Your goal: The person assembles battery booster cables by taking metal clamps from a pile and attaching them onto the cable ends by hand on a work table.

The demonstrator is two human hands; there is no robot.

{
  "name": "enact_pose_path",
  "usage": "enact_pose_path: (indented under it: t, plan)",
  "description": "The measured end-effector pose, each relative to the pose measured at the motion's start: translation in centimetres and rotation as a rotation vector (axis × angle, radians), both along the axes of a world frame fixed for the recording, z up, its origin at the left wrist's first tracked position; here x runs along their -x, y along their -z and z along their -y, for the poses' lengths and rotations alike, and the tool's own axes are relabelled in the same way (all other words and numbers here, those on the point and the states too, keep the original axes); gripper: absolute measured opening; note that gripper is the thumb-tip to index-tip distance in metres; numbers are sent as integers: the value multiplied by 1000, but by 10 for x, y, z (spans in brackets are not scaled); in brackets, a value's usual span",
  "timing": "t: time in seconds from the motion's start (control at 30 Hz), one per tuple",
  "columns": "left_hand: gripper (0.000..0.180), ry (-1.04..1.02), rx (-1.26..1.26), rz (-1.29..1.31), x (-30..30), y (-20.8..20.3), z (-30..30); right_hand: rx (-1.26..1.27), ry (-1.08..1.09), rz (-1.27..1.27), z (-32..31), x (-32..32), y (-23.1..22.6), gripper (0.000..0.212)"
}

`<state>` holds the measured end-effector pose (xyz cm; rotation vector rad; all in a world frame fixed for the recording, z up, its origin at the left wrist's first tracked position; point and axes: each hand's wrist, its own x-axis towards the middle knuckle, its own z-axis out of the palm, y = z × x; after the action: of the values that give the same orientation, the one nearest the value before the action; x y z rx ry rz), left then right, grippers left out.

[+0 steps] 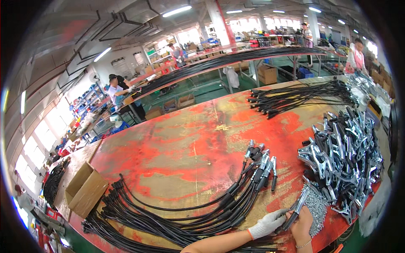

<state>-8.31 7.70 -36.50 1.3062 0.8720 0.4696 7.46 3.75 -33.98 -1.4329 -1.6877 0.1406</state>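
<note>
My right hand (301, 222), bare with a bracelet at the wrist, grips a metal spring clamp (302, 200) with black handle grips. Close beside it, my left hand (269, 224) wears a white glove, its fingers closed around something dark by the clamp's handle; what it is stays partly hidden. Small silver screws (316, 211) lie heaped just right of the clamp. To the left of my hands stretches a bundle of black cables (202, 219), several with clamps (262, 166) at their far ends.
A tall heap of metal clamps (348, 156) covers the table's right side. More black cables (303, 93) lie at the far edge. An open cardboard box (88, 192) stands at the left on the worn red tabletop (168, 156). Several people work at other benches and near the far right corner.
</note>
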Motion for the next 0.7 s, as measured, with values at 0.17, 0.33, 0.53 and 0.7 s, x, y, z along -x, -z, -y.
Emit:
enact_pose_path:
  t: [0.17, 0.33, 0.53, 0.7]
  plan:
    - [44, -21, -289, 9, -7, 24, -3, -65, -26, -54, 0, 3, 0, 17]
    - [47, -5, -257, -5, -7, 3, -2, 52, 34, -232, 2, -3, 20, 18]
    - [46, -102, -444, 60, -10, 27, -1, -10, -38, -232, -2, -3, 31, 17]
    - [45, -53, -294, 29, -2, -11, 2, 27, -22, -151, 0, -2, 21, 18]
